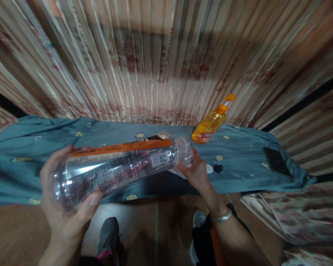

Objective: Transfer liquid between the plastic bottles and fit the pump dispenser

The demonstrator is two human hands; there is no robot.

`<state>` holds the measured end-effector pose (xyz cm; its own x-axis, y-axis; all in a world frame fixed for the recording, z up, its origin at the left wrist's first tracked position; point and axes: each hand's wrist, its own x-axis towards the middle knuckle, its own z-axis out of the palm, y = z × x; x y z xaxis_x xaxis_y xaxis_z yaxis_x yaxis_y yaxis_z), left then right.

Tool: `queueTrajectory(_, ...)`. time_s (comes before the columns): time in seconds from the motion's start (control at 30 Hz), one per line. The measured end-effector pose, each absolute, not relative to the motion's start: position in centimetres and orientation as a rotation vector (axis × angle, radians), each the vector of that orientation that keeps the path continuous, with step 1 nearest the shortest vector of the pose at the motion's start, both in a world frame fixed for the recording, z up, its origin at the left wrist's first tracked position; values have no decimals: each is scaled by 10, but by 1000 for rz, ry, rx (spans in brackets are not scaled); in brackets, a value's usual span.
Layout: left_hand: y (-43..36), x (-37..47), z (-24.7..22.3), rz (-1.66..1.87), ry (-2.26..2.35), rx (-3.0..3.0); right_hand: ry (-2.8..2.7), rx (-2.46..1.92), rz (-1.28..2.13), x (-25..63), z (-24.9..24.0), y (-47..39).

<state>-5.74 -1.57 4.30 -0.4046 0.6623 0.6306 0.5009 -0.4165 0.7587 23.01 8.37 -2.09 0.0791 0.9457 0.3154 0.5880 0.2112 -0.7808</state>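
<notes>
My left hand (69, 195) is wrapped round the base of a large clear plastic bottle (138, 162). The bottle has an orange and white label with a barcode and is held almost level above the table, its narrow end toward the right. At that end my right hand (195, 168), with a silver bangle on the wrist, pinches a small clear cup-like piece (184, 150); whether it is separate from the bottle's neck I cannot tell. A white round disc (209, 169) and a small black object (218, 168) lie just right of my right hand.
A yellow pump bottle (211, 125) with an orange top stands at the back of the cloth-covered table (241, 159). A dark flat phone-like object (276, 161) lies near the right end. Pleated curtains (155, 74) hang behind; shoes (108, 236) show on the floor.
</notes>
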Motion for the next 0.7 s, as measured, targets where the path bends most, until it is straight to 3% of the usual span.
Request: queueTrajectory(0.7,-13,-59,42,1979,1548,1669,-1626,-1442,502,231,-21,84)
